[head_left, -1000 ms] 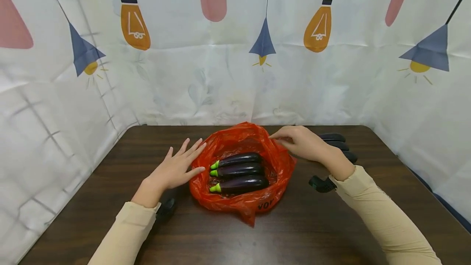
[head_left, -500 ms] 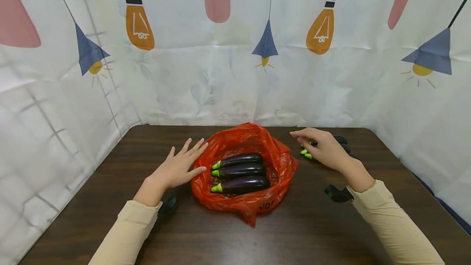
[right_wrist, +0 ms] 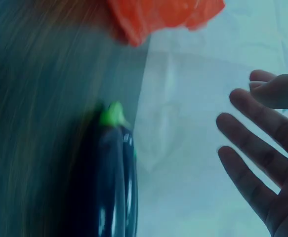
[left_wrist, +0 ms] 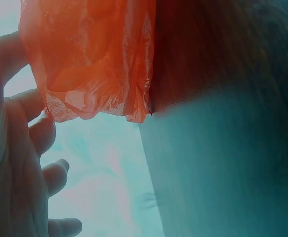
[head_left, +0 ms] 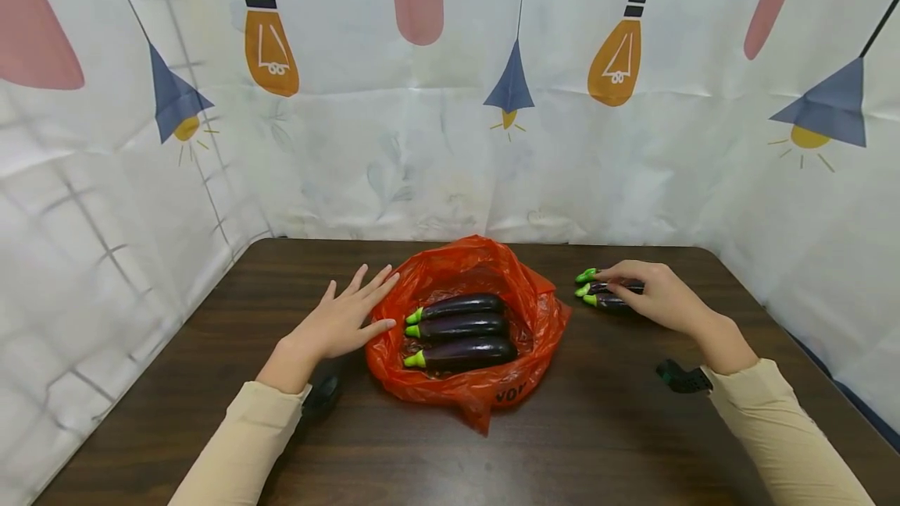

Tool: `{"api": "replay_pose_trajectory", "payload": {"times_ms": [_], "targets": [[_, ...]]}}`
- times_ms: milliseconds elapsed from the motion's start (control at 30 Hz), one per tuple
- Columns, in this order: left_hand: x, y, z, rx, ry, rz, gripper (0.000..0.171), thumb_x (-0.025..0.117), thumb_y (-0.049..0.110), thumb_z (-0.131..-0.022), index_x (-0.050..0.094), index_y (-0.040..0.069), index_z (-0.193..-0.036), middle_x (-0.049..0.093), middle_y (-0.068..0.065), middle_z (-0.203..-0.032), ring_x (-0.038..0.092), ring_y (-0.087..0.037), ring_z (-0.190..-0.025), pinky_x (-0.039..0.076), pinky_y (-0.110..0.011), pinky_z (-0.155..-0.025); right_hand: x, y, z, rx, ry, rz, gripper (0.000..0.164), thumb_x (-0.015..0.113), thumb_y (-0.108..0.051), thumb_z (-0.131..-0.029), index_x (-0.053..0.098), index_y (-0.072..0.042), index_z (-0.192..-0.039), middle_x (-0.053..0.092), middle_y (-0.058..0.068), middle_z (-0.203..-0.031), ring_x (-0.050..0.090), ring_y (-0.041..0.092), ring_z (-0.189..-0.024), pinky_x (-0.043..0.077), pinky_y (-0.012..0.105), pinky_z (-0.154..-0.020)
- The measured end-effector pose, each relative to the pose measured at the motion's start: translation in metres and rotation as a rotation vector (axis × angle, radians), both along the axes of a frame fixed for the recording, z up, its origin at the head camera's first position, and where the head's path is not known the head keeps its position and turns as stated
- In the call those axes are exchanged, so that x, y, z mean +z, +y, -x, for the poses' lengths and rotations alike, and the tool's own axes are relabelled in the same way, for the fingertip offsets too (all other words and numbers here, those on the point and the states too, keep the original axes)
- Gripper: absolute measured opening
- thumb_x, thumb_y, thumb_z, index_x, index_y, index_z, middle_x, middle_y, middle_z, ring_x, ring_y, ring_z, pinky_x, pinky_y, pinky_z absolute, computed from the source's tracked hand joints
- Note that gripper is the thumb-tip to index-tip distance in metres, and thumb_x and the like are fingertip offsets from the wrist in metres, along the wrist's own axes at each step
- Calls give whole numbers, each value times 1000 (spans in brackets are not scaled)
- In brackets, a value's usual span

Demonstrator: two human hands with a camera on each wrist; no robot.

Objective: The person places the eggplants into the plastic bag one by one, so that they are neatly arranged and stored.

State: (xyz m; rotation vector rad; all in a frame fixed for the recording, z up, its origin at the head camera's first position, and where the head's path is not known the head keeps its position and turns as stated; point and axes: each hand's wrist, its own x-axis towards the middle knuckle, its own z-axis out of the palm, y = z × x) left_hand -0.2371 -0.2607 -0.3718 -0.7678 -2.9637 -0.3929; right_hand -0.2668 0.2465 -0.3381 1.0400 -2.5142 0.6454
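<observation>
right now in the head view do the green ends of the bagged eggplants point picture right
No, the three eggplants in the red bag all have their green ends toward picture left.

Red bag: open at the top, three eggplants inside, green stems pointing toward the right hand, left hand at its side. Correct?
One error: the green stems point toward the left hand, as the head view shows. The rest holds: the red bag is open at the top, three eggplants inside, that hand at its side.
</observation>
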Motion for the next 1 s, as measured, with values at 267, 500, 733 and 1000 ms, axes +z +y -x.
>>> {"api": "replay_pose_trajectory", "payload": {"times_ms": [267,500,733,1000], "targets": [[-1,0,1,2,0,8,78,57,49,-103,26,14,-165,17,-9,-170,7,-44,-154,4,-78,-111,-1,27,-1,-140,-140,-78,27,68,7,-93,73,1,-119,72,16,-111,69,34,-96,58,53,-79],[-1,0,1,4,-12,7,78,56,50,-103,25,14,-165,16,-9,-171,7,-44,-154,4,-78,-111,-8,41,2,-201,-247,-116,28,66,3,-95,71,4,-122,68,23,-118,66,41,-103,57,53,-80],[0,0,1,3,-11,4,78,57,49,-103,25,14,-165,16,-9,-171,7,-44,-154,4,-79,-111,-12,50,7,-243,-297,-154,31,70,-6,-95,70,3,-125,65,27,-124,62,48,-111,54,58,-85],[-1,0,1,4,-5,9,77,57,48,-103,25,14,-165,16,-9,-171,7,-43,-154,5,-79,-111,-16,57,10,-274,-332,-194,33,74,-5,-93,69,5,-124,63,31,-124,60,52,-112,54,60,-85]]}}
